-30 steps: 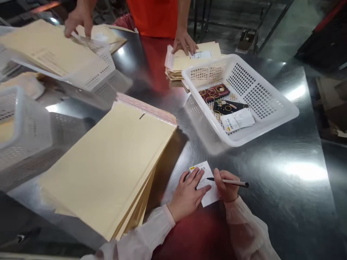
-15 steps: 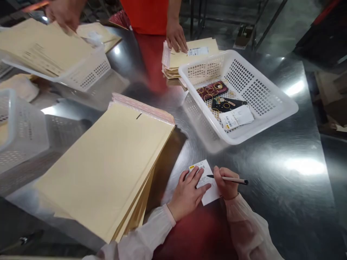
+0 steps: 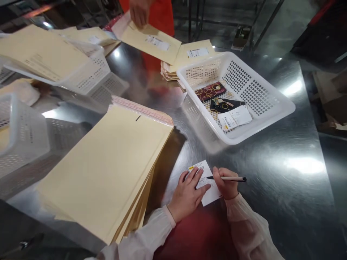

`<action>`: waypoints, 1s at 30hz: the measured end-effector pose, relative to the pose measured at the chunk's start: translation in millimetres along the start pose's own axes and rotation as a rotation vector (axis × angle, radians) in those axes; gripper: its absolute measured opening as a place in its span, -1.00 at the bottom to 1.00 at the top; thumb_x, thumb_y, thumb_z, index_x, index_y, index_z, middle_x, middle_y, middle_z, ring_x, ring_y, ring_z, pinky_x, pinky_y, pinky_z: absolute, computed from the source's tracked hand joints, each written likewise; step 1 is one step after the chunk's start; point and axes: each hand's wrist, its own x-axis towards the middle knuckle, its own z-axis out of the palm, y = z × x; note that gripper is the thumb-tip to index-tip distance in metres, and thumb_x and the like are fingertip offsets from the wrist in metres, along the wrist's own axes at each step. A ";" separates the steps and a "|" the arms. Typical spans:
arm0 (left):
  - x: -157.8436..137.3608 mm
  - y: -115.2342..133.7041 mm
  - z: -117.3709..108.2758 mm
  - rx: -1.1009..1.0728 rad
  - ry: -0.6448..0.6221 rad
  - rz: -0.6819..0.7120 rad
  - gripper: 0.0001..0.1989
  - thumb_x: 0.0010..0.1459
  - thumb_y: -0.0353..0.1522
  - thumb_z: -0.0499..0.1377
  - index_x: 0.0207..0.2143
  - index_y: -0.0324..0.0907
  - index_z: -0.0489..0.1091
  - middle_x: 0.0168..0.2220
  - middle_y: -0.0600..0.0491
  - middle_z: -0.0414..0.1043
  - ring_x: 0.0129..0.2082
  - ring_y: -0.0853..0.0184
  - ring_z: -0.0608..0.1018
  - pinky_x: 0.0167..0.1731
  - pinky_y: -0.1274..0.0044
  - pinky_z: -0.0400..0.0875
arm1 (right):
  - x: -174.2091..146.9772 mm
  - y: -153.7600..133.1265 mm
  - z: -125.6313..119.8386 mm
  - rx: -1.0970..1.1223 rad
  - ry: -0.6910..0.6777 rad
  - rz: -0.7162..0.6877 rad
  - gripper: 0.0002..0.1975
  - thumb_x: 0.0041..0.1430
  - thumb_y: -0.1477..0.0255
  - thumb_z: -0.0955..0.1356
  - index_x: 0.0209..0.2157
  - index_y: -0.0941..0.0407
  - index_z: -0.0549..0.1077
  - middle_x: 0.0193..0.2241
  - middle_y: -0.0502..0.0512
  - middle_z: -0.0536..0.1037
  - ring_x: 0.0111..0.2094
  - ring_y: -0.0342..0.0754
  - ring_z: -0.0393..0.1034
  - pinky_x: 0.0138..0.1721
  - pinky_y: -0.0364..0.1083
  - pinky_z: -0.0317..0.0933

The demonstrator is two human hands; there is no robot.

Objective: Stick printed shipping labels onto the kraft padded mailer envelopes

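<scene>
A white paper slip [image 3: 210, 193] with a yellow mark and a barcode lies on the shiny metal table. My left hand [image 3: 187, 195] rests flat on the slip with its fingers spread. In my right hand [image 3: 226, 184] is a pen [image 3: 233, 178], its dark tip touching or just above the slip's printed lines. Left of my hands is a stack of tan padded envelopes [image 3: 108, 166] with a pinkish sealing strip along the top edge. Beyond the slip stands a white plastic basket [image 3: 260, 131] holding several decorated cases [image 3: 226, 104] and more white slips [image 3: 235, 117].
Across the table a co-worker's hand [image 3: 139, 12] holds a labelled envelope [image 3: 150, 39] over a pile of labelled envelopes [image 3: 199, 52]. At the left are a basket [image 3: 86, 74] full of envelopes and another white basket [image 3: 29, 133]. The table's right edge [image 3: 314, 115] runs beyond the basket.
The co-worker has brought a labelled envelope over to the pile across the table; one hand there was resting on the pile before. My hands, the pen and the slip have hardly moved.
</scene>
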 end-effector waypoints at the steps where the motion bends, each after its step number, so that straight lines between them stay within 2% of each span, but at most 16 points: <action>1: 0.1 -0.2 0.0 0.001 0.001 0.001 -0.65 0.26 -0.34 0.09 0.08 0.08 0.39 0.26 -0.15 0.17 0.27 0.01 0.19 0.06 0.12 0.18 | -0.2 0.0 -0.2 -0.004 -0.004 0.019 -0.53 0.18 0.51 0.30 -0.73 0.12 0.02 -0.77 -0.13 0.10 -0.70 -0.27 -0.04 -0.63 -0.18 -0.05; 6: 0.5 -0.6 -0.5 0.004 0.009 0.005 -0.67 0.26 -0.33 0.10 0.06 0.08 0.40 0.26 -0.14 0.18 0.27 0.02 0.19 0.07 0.13 0.18 | -0.2 0.2 -0.9 -0.006 -0.050 -0.001 -0.53 0.18 0.50 0.29 -0.73 0.11 0.00 -0.78 -0.13 0.09 -0.70 -0.27 -0.05 -0.63 -0.17 -0.04; 11: 0.2 -0.6 -0.2 -0.005 0.016 0.004 -0.68 0.27 -0.34 0.07 0.04 0.08 0.42 0.26 -0.14 0.17 0.27 0.01 0.19 0.07 0.13 0.17 | -1.4 2.9 -0.9 -0.072 -0.005 0.003 -0.53 0.19 0.50 0.27 -0.73 0.10 0.02 -0.78 -0.12 0.11 -0.71 -0.26 -0.01 -0.64 -0.17 -0.02; 16: 0.4 -0.3 1.1 -0.009 0.027 0.005 -0.68 0.26 -0.34 0.08 0.05 0.07 0.41 0.26 -0.14 0.18 0.28 0.02 0.18 0.08 0.14 0.16 | 0.5 3.1 -1.7 -0.069 -0.005 -0.093 -0.54 0.17 0.56 0.29 -0.71 0.11 0.01 -0.77 -0.14 0.09 -0.71 -0.28 -0.03 -0.63 -0.18 -0.04; 20: 0.6 0.2 2.1 -0.014 0.039 0.008 -0.69 0.27 -0.34 0.08 0.04 0.08 0.42 0.26 -0.14 0.19 0.28 0.03 0.18 0.07 0.13 0.18 | 0.5 3.0 -3.2 -0.088 0.015 -0.113 -0.54 0.17 0.58 0.28 -0.71 0.11 0.00 -0.77 -0.14 0.09 -0.71 -0.28 -0.03 -0.64 -0.18 -0.06; 25: -0.3 0.8 2.7 -0.016 0.033 0.005 -0.68 0.27 -0.34 0.09 0.05 0.08 0.40 0.26 -0.14 0.18 0.28 0.03 0.18 0.07 0.11 0.18 | -2.3 6.1 -7.9 -0.119 0.086 -0.018 -0.53 0.18 0.52 0.28 -0.72 0.10 0.01 -0.78 -0.12 0.10 -0.72 -0.27 -0.02 -0.64 -0.16 -0.05; 30: -1.1 1.0 3.2 -0.020 0.037 0.011 -0.68 0.27 -0.34 0.08 0.05 0.08 0.40 0.26 -0.15 0.18 0.28 0.03 0.19 0.06 0.11 0.18 | -0.9 8.1 -7.8 -0.142 0.035 0.042 -0.51 0.22 0.43 0.28 -0.74 0.09 0.04 -0.79 -0.09 0.13 -0.72 -0.25 0.01 -0.64 -0.14 -0.03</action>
